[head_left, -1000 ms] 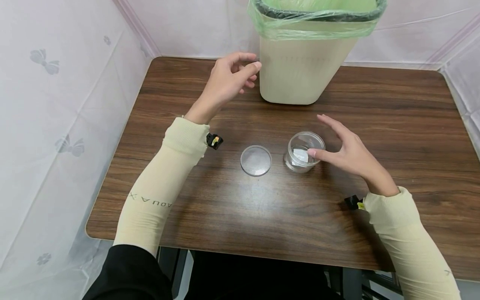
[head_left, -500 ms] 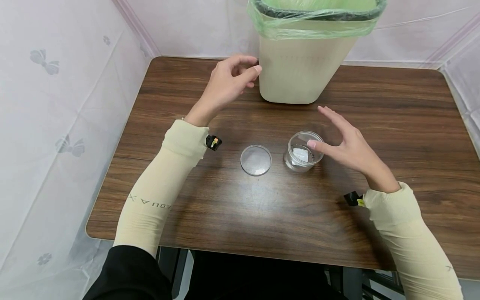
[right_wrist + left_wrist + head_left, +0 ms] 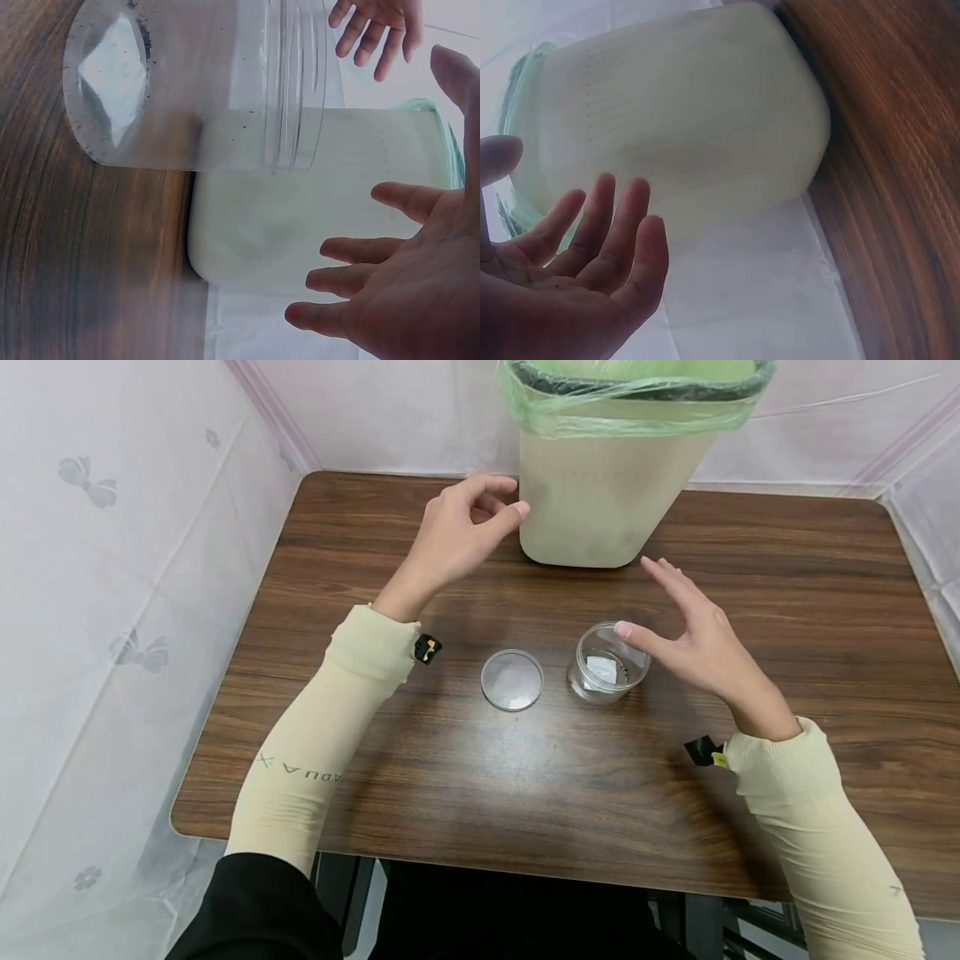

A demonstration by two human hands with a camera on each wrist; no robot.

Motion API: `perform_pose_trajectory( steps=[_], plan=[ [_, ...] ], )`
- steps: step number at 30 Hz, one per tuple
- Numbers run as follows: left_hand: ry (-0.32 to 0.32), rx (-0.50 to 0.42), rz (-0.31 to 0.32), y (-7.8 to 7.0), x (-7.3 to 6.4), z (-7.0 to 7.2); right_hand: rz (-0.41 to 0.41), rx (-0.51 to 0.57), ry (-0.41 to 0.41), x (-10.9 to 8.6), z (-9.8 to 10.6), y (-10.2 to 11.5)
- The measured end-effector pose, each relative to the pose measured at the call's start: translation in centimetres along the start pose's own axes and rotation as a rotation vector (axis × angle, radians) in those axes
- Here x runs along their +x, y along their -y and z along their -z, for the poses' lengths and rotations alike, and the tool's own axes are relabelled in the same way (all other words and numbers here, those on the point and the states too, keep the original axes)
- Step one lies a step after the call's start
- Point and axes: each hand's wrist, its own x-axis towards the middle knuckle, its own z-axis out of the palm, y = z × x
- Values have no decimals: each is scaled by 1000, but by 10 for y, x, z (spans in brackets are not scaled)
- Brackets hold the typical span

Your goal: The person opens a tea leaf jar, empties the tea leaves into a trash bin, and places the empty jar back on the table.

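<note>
My left hand (image 3: 459, 531) hovers beside the left side of the cream bin (image 3: 592, 502), its fingers loosely bent and holding nothing. In the left wrist view, those fingers (image 3: 634, 217) are spread in front of the bin. A clear jar (image 3: 581, 679) stands uncovered on the table. Inside it, the right wrist view shows a white square piece (image 3: 116, 71), with dark specks around it. My right hand (image 3: 697, 647) is held to the jar's right with fingers spread, the thumb over the rim; contact cannot be told. A clear round lid (image 3: 512, 681) lies flat left of the jar.
The brown wooden table (image 3: 510, 802) has the bin at its back edge, topped with a green bag (image 3: 637, 418). Pale sheeting (image 3: 150, 568) hangs along the back and sides. A dark frame lies below the front edge.
My right hand has drifted toward the back of the table, its thumb moving from the jar's near rim to the far part. My left hand has shifted slightly nearer. Jar and lid stayed put.
</note>
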Motion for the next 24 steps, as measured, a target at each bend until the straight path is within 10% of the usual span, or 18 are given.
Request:
perform_pose_trajectory(
  steps=[24],
  plan=[
    [-69, 270, -155, 4, -11, -3, -49, -38, 1, 2, 3, 3]
  ],
)
